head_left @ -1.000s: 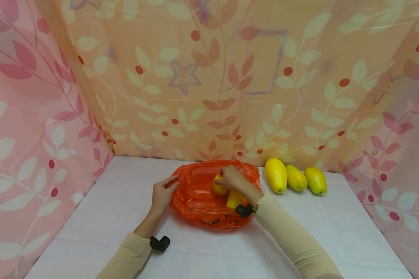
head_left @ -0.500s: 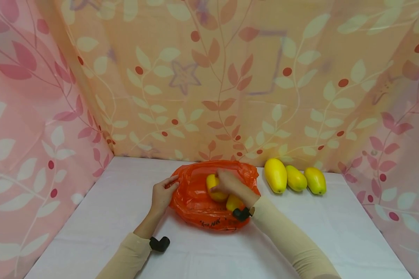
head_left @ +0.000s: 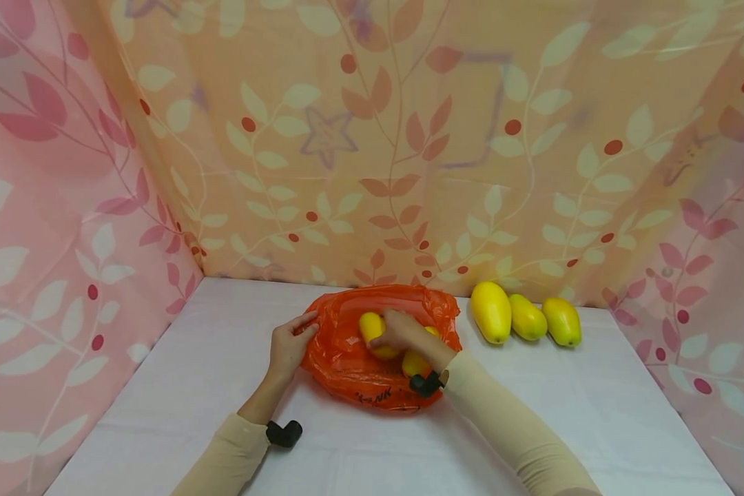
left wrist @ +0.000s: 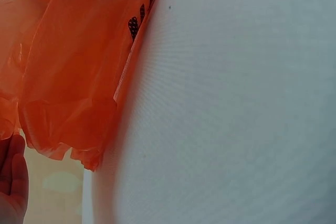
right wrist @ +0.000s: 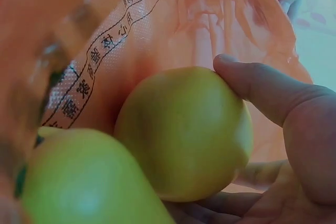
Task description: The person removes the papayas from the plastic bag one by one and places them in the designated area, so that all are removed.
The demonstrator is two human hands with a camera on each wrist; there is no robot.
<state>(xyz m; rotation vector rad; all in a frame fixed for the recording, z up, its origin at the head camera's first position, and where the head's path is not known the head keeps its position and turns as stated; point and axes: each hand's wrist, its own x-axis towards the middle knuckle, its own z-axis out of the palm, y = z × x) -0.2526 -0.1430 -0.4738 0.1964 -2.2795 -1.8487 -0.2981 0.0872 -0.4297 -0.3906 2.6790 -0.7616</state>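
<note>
An orange-red plastic bag with black print lies with its mouth spread on the table. My left hand pinches the bag's left rim; in the left wrist view the fingers are at its edge. Inside the bag, my right hand grips a yellow mango. The right wrist view has the thumb on top of this mango and fingers beneath it. Close by in the bag sits another mango, partly covered by my wrist in the head view. A sliver of yellow behind it may be one more.
At the back right, outside the bag, a large yellow mango and two smaller yellow-green mangoes stand in a row. The white-covered table meets patterned cloth walls at its back and sides.
My right hand has shifted left and slightly nearer within the bag, carrying the mango along. The left hand keeps its place on the rim. The three mangoes outside stay put.
</note>
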